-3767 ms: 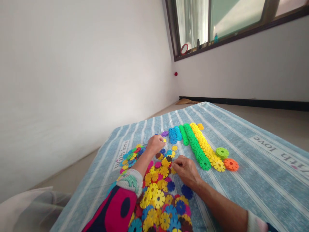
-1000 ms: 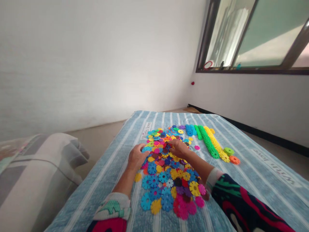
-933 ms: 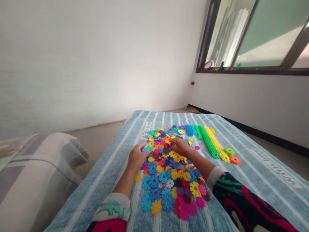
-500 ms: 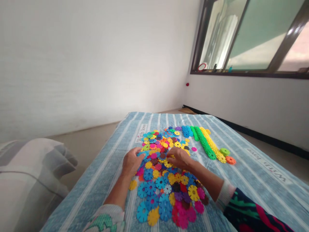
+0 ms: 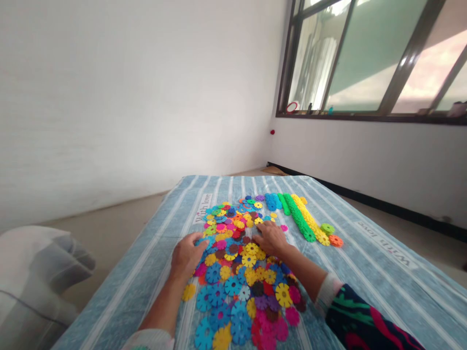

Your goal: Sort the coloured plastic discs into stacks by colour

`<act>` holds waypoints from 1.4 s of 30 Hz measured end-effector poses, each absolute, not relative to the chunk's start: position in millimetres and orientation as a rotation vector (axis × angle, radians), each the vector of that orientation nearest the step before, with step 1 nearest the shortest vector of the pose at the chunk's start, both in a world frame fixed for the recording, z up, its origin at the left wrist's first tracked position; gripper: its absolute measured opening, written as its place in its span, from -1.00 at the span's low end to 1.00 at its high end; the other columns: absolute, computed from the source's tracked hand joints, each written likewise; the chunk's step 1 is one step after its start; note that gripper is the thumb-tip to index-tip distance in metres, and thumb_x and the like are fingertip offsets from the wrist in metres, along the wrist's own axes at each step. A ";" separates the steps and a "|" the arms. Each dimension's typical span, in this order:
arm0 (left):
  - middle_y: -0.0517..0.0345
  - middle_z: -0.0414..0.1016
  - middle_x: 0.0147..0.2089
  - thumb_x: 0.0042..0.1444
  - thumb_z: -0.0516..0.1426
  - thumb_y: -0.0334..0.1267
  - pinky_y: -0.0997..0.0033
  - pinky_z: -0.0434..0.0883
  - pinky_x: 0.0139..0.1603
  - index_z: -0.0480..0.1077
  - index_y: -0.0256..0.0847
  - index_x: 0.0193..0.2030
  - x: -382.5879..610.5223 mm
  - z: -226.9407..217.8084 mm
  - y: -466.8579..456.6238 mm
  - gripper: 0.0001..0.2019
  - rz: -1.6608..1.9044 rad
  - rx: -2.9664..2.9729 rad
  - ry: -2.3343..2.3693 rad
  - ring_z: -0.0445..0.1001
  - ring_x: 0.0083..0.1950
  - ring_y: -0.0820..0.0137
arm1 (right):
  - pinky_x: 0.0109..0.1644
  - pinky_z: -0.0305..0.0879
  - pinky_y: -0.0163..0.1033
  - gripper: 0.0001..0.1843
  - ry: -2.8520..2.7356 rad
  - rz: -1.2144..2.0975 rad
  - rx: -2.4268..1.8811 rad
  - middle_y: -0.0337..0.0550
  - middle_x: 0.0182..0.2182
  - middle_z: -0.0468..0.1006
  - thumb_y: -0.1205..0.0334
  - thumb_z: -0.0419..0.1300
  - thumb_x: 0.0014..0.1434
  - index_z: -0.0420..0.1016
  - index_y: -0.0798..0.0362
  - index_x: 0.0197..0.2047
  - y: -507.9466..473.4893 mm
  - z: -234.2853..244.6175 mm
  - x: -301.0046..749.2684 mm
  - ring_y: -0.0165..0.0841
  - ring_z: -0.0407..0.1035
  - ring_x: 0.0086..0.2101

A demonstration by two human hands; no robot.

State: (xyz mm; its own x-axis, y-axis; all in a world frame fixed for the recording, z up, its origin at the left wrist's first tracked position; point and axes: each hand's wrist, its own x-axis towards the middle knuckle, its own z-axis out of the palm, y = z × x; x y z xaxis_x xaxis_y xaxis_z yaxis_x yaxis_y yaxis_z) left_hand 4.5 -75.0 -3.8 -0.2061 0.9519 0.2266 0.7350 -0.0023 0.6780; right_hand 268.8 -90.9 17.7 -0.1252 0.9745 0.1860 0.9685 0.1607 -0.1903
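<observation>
Many flower-shaped plastic discs in mixed colours lie in a loose spread, with blue discs (image 5: 218, 293) and pink discs (image 5: 272, 326) at the near end. My left hand (image 5: 186, 255) rests at the left edge of the spread, its thumb apart from the fingers, nearest to some blue discs. Over the right side of the spread is my right hand (image 5: 272, 237), fingers apart and pointing down onto brown and yellow discs (image 5: 249, 259). Neither hand shows a disc held in it.
Right of the spread lie stacked rows of discs: a green row (image 5: 299, 218), a yellow row (image 5: 310, 218) and a short blue row (image 5: 272, 201). Loose lime discs (image 5: 327, 228) and an orange disc (image 5: 336, 240) sit by their near end. A striped blue cloth (image 5: 146, 277) covers the table. Sheer white fabric (image 5: 36, 277) stands at left.
The view has turned a little to the right, shifting everything leftward. My right hand's fingers have spread from a more curled pose. My left hand stays beside the same discs.
</observation>
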 end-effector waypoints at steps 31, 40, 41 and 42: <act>0.04 0.63 -0.05 -0.05 0.11 -0.08 0.32 0.42 0.02 0.55 -0.20 -0.14 1.1 -3.2 -74.3 -0.62 1.001 1.702 1.979 0.56 -0.04 0.18 | 0.05 0.20 -0.23 -0.79 -2.107 0.094 -1.875 -0.08 -0.03 0.55 0.29 0.23 0.10 0.64 0.00 -0.19 -25.5 4.9 311.4 -0.23 0.32 0.04; 0.09 0.64 -0.11 -0.08 0.13 -0.10 0.36 0.43 -0.01 0.56 -0.16 -0.20 2.2 -4.3 -74.0 -0.67 1.031 1.725 2.005 0.57 -0.09 0.20 | -0.39 0.24 -0.33 -0.76 -1.865 0.207 -1.986 -0.16 -0.52 0.56 0.29 0.16 0.11 0.67 0.14 -0.28 -3.2 25.6 344.9 -0.34 0.43 -0.43; 0.09 0.64 -0.11 -0.08 0.13 -0.09 0.36 0.43 -0.02 0.56 -0.16 -0.20 2.3 -4.0 -74.1 -0.66 1.028 1.724 2.008 0.57 -0.10 0.20 | -0.41 0.23 -0.34 -0.77 -1.865 0.223 -1.989 -0.17 -0.54 0.54 0.30 0.17 0.09 0.67 0.14 -0.31 -1.4 25.6 346.2 -0.35 0.41 -0.45; 0.08 0.64 -0.11 -0.08 0.13 -0.09 0.36 0.42 -0.02 0.56 -0.17 -0.19 2.4 -3.7 -74.2 -0.66 1.024 1.722 2.009 0.57 -0.10 0.20 | -0.43 0.22 -0.35 -0.78 -1.872 0.238 -1.989 -0.18 -0.56 0.53 0.31 0.17 0.08 0.67 0.14 -0.34 0.1 24.7 346.3 -0.36 0.40 -0.47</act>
